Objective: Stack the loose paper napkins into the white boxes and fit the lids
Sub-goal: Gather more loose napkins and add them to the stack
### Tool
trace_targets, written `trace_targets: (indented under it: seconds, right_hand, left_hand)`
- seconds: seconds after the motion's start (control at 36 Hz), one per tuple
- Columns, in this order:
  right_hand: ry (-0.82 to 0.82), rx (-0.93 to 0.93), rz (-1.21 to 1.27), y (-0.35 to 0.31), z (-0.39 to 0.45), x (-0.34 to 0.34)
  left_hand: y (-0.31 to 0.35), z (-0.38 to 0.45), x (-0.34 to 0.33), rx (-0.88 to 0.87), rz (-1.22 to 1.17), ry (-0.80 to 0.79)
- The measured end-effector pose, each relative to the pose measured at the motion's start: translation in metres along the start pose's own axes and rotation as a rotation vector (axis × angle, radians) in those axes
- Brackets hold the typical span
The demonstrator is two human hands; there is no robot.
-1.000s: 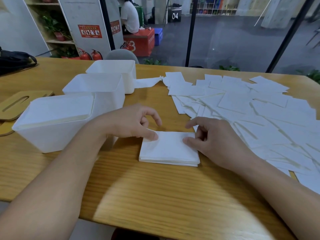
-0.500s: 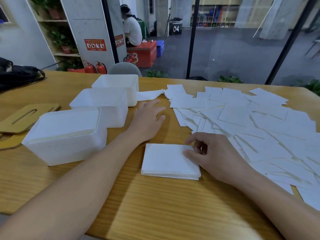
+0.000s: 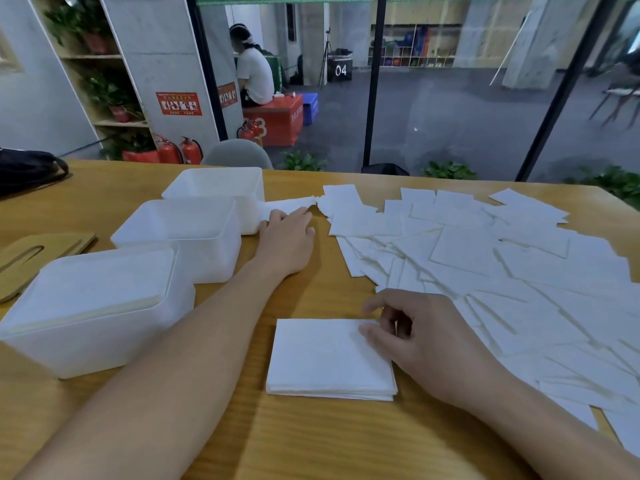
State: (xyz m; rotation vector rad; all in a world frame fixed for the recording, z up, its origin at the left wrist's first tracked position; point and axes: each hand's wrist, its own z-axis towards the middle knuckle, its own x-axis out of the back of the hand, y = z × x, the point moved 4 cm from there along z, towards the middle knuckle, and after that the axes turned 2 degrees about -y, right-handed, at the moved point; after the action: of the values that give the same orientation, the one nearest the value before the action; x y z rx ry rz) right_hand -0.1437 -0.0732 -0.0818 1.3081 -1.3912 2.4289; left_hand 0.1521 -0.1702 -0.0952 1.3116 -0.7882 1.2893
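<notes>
Just beneath the right hand, whose curled thumb and fingers pinch its right edge, a squared stack of thin white paper napkins is steadied. Soft and light, it is best gripped by opposite edges. The left hand is stretched flat ahead, touching a loose white napkin.

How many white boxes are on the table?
3. The nearest box, at the left, is filled with napkins. The middle box sits just behind it. The farthest box is behind that, beside the left hand. None seems hidden.
</notes>
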Motion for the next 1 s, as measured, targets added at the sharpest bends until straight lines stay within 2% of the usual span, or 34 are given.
trace_targets:
  seconds: [0.14,0.36,0.47,0.58,0.83,1.0]
  right_hand:
    - [0.012,-0.022,0.088,-0.002,0.000,0.003]
    - [0.006,-0.037,0.100,0.000,0.002,0.002]
    - [0.013,-0.027,0.082,0.000,0.003,0.003]
    - [0.015,-0.031,0.086,-0.005,0.004,0.006]
    - [0.063,-0.109,0.277,-0.008,0.005,0.016]
    - [0.074,-0.272,0.648,-0.009,0.014,0.013]
  left_hand:
    - [0.000,-0.001,0.002,0.026,0.001,-0.001]
    - [0.002,0.005,0.004,0.048,0.030,-0.039]
    - [0.003,-0.001,0.006,0.048,-0.041,-0.001]
    - [0.003,-0.021,0.018,0.023,-0.211,0.097]
    - [0.016,-0.101,0.047,-0.053,-0.428,0.196]
    - [0.042,-0.152,0.052,-0.249,-0.479,0.167]
